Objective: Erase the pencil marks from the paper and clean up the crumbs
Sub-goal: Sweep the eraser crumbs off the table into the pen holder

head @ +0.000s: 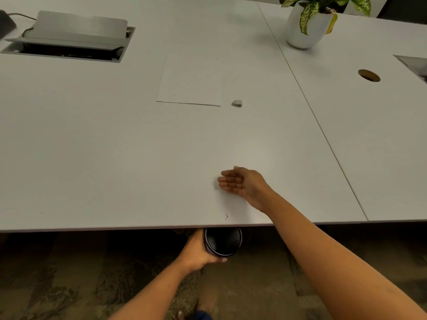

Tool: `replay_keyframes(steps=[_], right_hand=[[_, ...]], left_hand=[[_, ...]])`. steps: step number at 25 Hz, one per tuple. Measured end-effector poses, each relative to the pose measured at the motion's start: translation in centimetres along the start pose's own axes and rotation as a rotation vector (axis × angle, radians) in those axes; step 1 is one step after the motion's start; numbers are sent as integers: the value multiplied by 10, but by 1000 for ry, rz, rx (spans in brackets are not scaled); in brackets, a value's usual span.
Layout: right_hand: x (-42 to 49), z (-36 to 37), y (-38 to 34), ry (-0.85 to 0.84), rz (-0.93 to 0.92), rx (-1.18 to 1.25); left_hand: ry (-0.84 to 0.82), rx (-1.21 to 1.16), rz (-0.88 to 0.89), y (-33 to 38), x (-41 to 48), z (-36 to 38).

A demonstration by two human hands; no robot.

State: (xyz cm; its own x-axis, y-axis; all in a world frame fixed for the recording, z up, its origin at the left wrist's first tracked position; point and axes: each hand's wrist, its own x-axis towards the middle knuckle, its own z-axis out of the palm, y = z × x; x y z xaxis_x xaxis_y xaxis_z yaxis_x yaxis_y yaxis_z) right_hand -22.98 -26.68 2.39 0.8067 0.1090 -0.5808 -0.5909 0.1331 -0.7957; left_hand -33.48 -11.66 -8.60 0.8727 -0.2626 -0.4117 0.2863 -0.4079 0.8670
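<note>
A white sheet of paper point(189, 80) lies on the white table point(92, 146), far from me, with faint specks near its top right corner. A small grey eraser point(237, 103) rests just right of the paper's near corner. My right hand point(240, 183) lies edge-down on the table near the front edge, fingers together and slightly cupped, holding nothing. A few dark crumbs point(226, 216) sit between that hand and the table edge. Below the edge, my left hand point(198, 249) grips a black mesh bin point(223, 241), tilted with its mouth towards me.
An open cable hatch with a grey lid point(69, 35) is at the back left. A white pot with a leafy plant point(305, 24) stands at the back right. A seam point(312, 112) splits the tabletops, and a round cable hole point(369, 75) lies beyond it.
</note>
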Motion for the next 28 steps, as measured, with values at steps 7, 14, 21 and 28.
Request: replay_keyframes(steps=[7, 14, 21, 28], right_hand=[[-20, 0, 32, -145, 279, -58], [-24, -13, 11, -109, 258, 11], [-33, -13, 39, -161, 371, -4], [-3, -8, 2, 37, 19, 164]], left_hand=[[-10, 13, 12, 1, 0, -5], [-11, 27, 23, 3, 0, -2], [-20, 20, 34, 5, -1, 1], [-4, 12, 48, 5, -1, 4]])
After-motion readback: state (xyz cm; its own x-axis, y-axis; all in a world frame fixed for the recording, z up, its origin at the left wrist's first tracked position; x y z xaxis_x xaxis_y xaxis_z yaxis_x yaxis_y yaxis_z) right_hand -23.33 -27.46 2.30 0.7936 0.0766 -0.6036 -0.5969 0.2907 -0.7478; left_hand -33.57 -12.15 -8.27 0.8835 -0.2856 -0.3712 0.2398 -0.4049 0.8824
